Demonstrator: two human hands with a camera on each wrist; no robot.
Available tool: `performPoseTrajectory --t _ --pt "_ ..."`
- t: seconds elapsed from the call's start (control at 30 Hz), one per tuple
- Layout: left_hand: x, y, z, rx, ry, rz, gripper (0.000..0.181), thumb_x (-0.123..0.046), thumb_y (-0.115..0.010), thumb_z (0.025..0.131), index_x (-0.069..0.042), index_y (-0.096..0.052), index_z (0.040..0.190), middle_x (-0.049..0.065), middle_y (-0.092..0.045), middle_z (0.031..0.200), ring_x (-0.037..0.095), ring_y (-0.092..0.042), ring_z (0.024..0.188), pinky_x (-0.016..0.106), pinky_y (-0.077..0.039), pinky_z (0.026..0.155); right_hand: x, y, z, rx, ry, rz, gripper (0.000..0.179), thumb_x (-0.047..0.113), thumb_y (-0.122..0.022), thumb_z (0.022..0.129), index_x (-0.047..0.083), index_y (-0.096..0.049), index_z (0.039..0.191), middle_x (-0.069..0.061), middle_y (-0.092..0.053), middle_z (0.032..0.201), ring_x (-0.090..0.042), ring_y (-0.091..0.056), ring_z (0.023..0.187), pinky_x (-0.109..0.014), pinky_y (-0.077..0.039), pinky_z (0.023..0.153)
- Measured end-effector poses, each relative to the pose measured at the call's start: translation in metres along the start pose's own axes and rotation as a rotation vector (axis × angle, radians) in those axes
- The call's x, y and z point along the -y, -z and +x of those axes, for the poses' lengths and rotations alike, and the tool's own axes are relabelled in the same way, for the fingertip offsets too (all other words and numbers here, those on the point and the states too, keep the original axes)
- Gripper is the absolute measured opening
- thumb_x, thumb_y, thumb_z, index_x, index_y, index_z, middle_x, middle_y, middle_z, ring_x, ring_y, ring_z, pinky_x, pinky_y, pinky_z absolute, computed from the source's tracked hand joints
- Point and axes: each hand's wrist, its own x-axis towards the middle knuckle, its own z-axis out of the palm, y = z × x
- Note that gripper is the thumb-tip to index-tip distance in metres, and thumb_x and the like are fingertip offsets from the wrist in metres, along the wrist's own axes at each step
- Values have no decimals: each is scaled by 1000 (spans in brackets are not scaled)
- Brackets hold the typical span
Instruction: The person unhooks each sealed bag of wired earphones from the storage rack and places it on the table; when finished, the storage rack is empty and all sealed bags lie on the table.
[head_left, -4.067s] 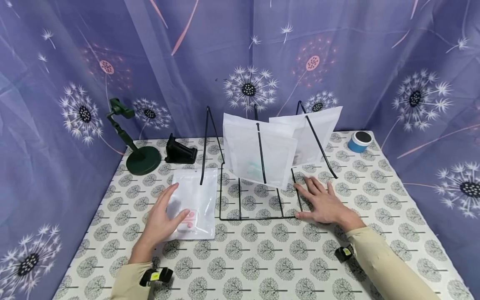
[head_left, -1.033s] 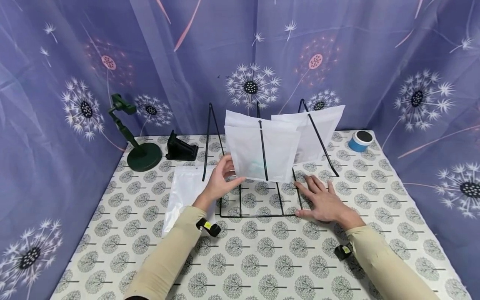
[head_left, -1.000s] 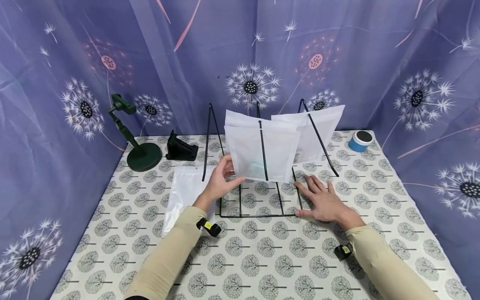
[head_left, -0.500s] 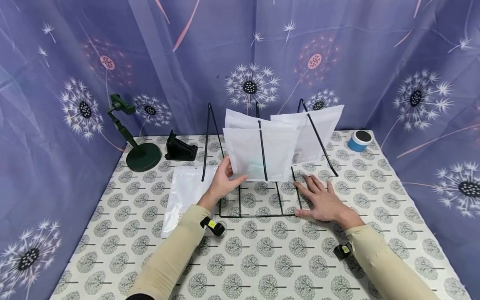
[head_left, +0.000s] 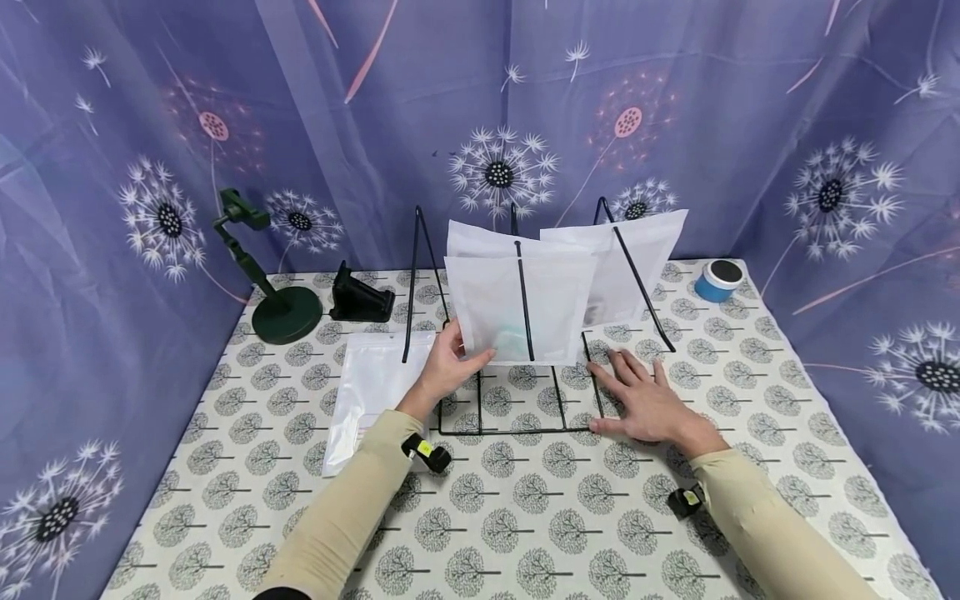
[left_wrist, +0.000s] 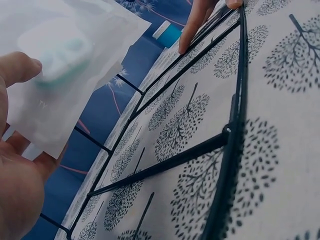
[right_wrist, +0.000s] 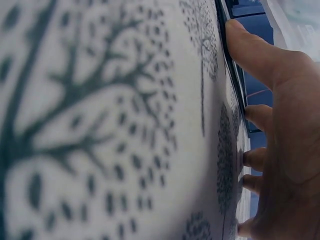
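Observation:
A white pouch point(head_left: 487, 300) hangs from the middle arm of a black wire rack point(head_left: 525, 432). Its lower left corner is held by my left hand point(head_left: 442, 367), thumb in front and fingers behind. In the left wrist view, a white and teal item point(left_wrist: 65, 55) shows through the pouch beside the thumb. Another edge stands behind its top; whether it is a separate pouch I cannot tell. My right hand point(head_left: 645, 404) lies with fingers spread at the rack's right side, its thumb against the base wire. A second white pouch point(head_left: 630, 258) hangs on the right arm.
A third white pouch point(head_left: 375, 375) lies flat on the patterned cloth, partly under the left forearm. At the back left stand a green stand point(head_left: 287, 315) and a black holder point(head_left: 362, 298). A blue jar point(head_left: 718, 282) sits at the back right.
Over these seconds my left hand has gone from above the flat pouch to the hanging one and taken its lower left corner. The right hand has stayed in place.

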Motion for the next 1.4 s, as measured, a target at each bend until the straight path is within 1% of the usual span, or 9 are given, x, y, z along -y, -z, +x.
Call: performPoseTrajectory --t 0.17,0.33,0.43,0.6,0.77,0.9,1.07,1.2,1.4 --pt "-3 0 -1 -3 -14 4 52 9 -69 82 9 -48 129 31 -55 121 43 -60 107 38 -59 87 -1 0 0 -10 6 0 97 76 -56 79 25 -24 156 -24 -16 160 -47 -15 146 -80 -6 107" --pt "-8 1 -3 3 12 7 51 13 -66 82 11 -47 129 33 -54 122 45 -59 109 40 -58 88 0 1 0 -5 5 -2 98 77 -55 79 25 -24 156 -23 -15 161 -46 -14 146 -79 -7 107" --pt "-18 0 -5 13 29 3 51 13 -65 82 12 -46 130 33 -54 123 46 -58 111 40 -57 90 0 1 0 1 4 -6 98 77 -55 79 25 -24 156 -22 -15 161 -46 -13 147 -79 -6 108" --pt "-34 -2 -11 17 38 -4 51 11 -66 83 11 -46 130 32 -54 124 46 -58 112 39 -57 91 0 1 0 3 4 -6 98 77 -55 79 25 -24 156 -23 -15 161 -46 -13 147 -79 -7 108" --pt "-35 -3 -14 30 34 -8 51 11 -66 83 11 -46 130 33 -54 123 48 -57 112 44 -56 92 1 2 0 3 0 -1 98 76 -56 79 25 -24 155 -23 -16 161 -45 -14 147 -79 -7 107" --pt "-35 -4 -16 37 -3 2 49 12 -66 82 13 -47 127 34 -55 120 48 -59 109 46 -55 93 1 2 0 9 -5 -2 98 76 -56 79 25 -24 155 -22 -15 161 -45 -13 147 -79 -6 108" --pt "-35 -5 -20 41 -35 7 48 12 -66 82 14 -48 126 35 -57 118 44 -61 105 42 -57 90 2 3 -1 18 -11 0 99 76 -56 79 24 -23 156 -22 -14 161 -45 -12 147 -78 -5 108" --pt "-36 -5 -23 43 -28 16 47 12 -67 82 14 -49 125 34 -57 117 40 -63 104 36 -58 88 2 4 -1 20 -11 3 98 76 -56 79 24 -23 156 -22 -13 161 -46 -12 147 -79 -5 108" --pt "-40 -6 -26 47 -21 26 46 12 -67 81 13 -49 124 33 -58 117 44 -62 105 36 -57 91 3 4 -1 17 -7 5 98 75 -56 79 24 -23 156 -23 -13 161 -46 -12 147 -79 -4 108"
